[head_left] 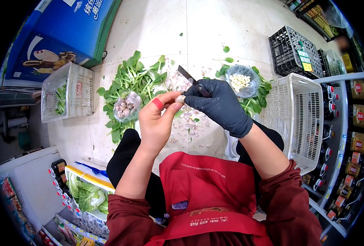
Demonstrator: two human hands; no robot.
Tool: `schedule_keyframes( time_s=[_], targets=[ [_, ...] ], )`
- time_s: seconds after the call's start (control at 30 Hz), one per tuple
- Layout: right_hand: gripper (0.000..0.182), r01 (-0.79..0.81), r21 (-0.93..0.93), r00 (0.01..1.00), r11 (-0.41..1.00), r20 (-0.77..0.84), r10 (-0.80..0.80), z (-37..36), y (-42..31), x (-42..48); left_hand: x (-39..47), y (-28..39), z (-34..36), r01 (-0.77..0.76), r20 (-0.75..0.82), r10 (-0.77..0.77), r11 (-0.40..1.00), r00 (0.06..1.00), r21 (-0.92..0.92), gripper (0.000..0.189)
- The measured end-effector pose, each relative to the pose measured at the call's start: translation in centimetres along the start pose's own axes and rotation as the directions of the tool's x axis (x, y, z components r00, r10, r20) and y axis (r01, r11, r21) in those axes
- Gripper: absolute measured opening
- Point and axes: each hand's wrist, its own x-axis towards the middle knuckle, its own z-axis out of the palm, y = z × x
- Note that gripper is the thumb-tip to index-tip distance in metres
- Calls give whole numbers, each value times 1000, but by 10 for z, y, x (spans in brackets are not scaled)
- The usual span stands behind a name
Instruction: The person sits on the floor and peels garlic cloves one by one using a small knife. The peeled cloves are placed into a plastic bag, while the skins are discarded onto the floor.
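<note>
Between the thumb and forefinger of my left hand [159, 120] is a garlic clove [180, 99]; a red band wraps that forefinger. My right hand [220, 103], in a black glove, grips a folding knife [186, 73] whose blade points up and left, away from the clove. The gloved fingertips also meet the clove. Left of my hands, a clear plastic bag of unpeeled garlic [127, 107] rests against leafy greens [132, 73]. To the right, peeled cloves [239, 81] fill part of a bag-lined bowl [243, 78]. Papery garlic skins [192, 123] litter the floor below.
White plastic crates stand left [85, 92] and right [305, 123], with a black crate [292, 50] behind the right one. A blue freezer cabinet [62, 33] occupies the upper left. Chinese cabbages [89, 195] sit in a box at lower left. Bottle shelves [342, 138] line the right.
</note>
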Motion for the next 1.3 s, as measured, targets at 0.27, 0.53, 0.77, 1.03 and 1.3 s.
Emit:
schedule_keyframes(
  time_s=[0.27,0.53,0.77,1.03,1.3],
  targets=[
    [11,-36,174,998,984,52,28,-2,12,3,-1,-3,-1,152,90,-132,947,987,-283,19],
    [16,139,15,990,990,-36,-138,-3,17,3,11,-3,-11,341,150,-320,706,936,-621,21],
    [17,35,-77,999,996,-29,-37,1,2,1,1,-5,-5,143,90,-123,951,988,-274,22],
    [18,-19,-48,998,999,52,21,-3,14,3,1,0,-2,-49,124,49,999,991,-3,23],
    [16,-35,118,997,992,66,27,3,24,6,-1,-3,11,17,59,-8,986,998,-167,24]
  ],
)
